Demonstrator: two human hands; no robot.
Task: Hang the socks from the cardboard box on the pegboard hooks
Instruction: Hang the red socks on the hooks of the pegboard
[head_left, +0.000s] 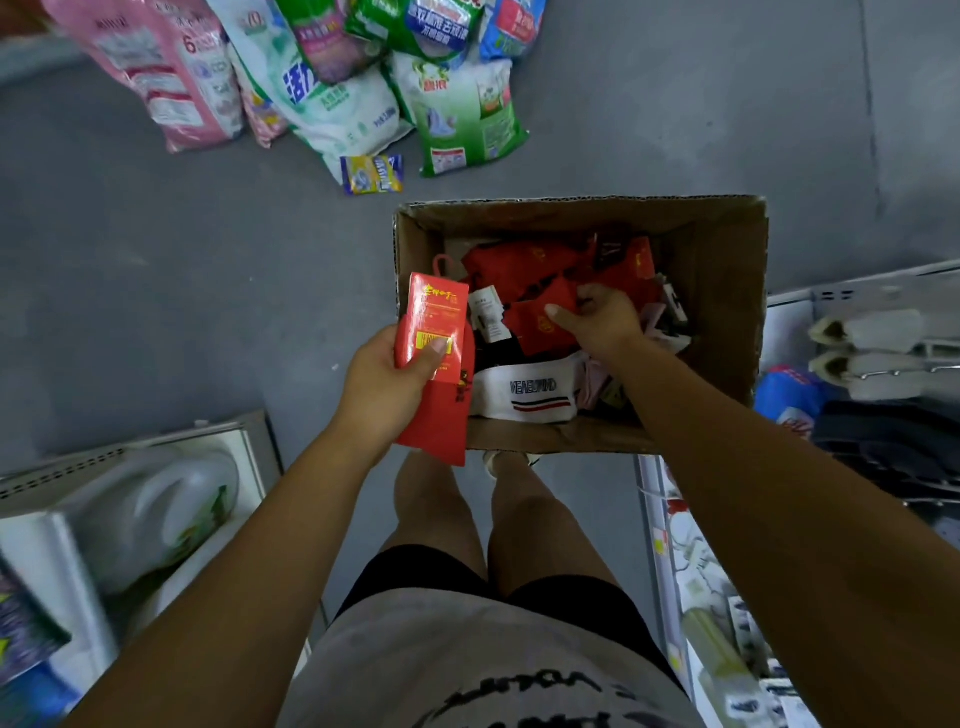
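Here left hand (389, 382) grips carded sock (435, 317); right hand (607, 321) pinches red sock (537, 330) in box (727, 291).

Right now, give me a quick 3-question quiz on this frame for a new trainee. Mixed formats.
1. True or false: the left hand is empty.
2. Where is the right hand? A) inside the cardboard box, pinching a red pair; B) resting on the box's outer rim; C) hanging at the person's side.
3. Fill in: the striped sock at the box's near wall is ____.

Key: 1 false, it grips a red sock pack. 2 A. 3 white.
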